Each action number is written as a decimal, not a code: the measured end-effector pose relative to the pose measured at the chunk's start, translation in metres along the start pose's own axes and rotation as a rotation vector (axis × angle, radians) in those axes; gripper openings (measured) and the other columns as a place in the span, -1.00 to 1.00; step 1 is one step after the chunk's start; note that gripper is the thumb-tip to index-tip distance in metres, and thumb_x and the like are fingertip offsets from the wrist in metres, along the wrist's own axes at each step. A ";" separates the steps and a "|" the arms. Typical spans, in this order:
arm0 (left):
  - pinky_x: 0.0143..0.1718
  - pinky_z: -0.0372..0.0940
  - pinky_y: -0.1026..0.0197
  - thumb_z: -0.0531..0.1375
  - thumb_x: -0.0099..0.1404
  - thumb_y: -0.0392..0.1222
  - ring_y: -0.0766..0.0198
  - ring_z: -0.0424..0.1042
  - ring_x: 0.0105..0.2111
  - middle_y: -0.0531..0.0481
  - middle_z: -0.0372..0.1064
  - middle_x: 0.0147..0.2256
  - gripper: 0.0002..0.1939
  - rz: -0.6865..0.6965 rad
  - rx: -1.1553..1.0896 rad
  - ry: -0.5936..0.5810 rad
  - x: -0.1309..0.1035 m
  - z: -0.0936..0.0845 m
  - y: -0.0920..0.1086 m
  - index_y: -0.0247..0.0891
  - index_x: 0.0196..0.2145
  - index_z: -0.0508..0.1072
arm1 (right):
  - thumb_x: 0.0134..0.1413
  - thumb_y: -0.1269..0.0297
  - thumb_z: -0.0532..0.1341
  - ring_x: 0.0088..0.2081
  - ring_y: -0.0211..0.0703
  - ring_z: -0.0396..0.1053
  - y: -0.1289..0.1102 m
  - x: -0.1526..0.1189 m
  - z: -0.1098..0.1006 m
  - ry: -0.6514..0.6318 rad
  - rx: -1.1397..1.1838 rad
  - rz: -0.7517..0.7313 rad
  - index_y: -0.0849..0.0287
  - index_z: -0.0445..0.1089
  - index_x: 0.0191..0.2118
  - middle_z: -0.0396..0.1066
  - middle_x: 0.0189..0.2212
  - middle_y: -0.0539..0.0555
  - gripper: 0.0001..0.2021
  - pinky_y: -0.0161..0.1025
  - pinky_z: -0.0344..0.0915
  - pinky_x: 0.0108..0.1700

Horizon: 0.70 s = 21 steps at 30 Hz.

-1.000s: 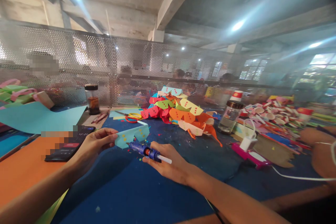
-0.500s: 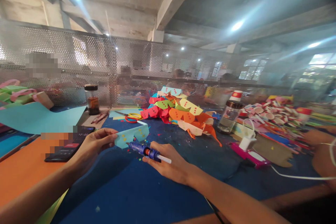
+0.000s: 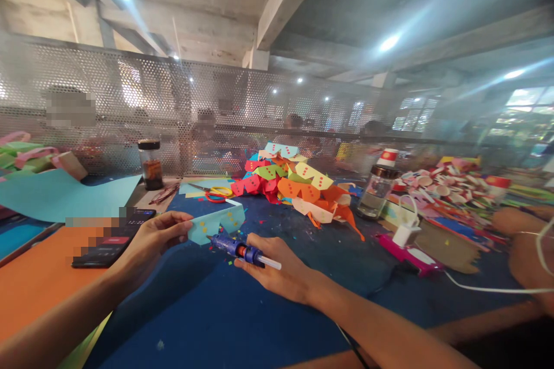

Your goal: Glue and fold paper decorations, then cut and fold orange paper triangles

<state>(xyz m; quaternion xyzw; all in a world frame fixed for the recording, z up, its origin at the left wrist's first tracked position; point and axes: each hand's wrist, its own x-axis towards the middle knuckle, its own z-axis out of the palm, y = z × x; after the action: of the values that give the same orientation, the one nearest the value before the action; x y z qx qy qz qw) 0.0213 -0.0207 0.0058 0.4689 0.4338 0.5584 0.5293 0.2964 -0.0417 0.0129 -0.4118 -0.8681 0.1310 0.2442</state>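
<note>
Between the thumb and fingers of my left hand [image 3: 167,229] is the left end of a light blue paper cutout [image 3: 219,223] with small yellow marks, held above the table. My right hand [image 3: 272,268] is wrapped round a blue glue gun [image 3: 234,247] with a clear glue stick poking out of its back. The gun's nozzle points left, at the lower edge of the cutout; whether it touches the paper I cannot tell. Behind the cutout, a pile of colourful folded paper cutouts [image 3: 314,176] with dots rests on the table. Scissors [image 3: 216,192] with yellow and red handles lie left of that pile.
A phone [image 3: 115,239] lies on orange paper [image 3: 34,300] at left, near a dark-lidded jar [image 3: 151,167]. On the right are a glass bottle [image 3: 375,193], a pink power strip [image 3: 409,253] with a white cord, and another person's arm [image 3: 528,248]. A perforated metal screen [image 3: 225,98] stands behind.
My hands, the cutout and the glue gun stay nearly in place. At the right edge, the other person's arm has shifted slightly.
</note>
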 end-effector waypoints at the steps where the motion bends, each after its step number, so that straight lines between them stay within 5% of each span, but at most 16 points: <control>1: -0.41 0.24 0.35 0.53 -0.11 0.01 0.39 0.29 -0.48 0.08 0.39 -0.48 -0.59 0.000 -0.002 0.000 0.000 0.000 0.000 -0.26 -0.36 0.60 | 0.23 0.09 0.24 -0.51 -0.28 0.25 0.000 0.000 0.000 0.000 -0.001 -0.004 0.10 0.19 -0.36 0.36 -0.50 -0.06 -0.73 -0.30 -0.03 -0.45; 21: -0.43 0.27 0.40 0.54 -0.08 -0.02 0.43 0.31 -0.49 0.09 0.40 -0.48 -0.63 -0.017 -0.042 -0.018 0.002 -0.002 -0.002 -0.26 -0.36 0.60 | 0.22 0.11 0.26 -0.51 -0.29 0.25 -0.001 0.001 0.000 0.013 0.030 -0.010 0.10 0.18 -0.36 0.35 -0.50 -0.08 -0.73 -0.32 0.01 -0.45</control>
<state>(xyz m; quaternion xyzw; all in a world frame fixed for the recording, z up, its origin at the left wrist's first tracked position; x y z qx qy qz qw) 0.0193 -0.0184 0.0037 0.4590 0.4211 0.5586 0.5477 0.2957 -0.0414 0.0136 -0.4048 -0.8664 0.1401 0.2567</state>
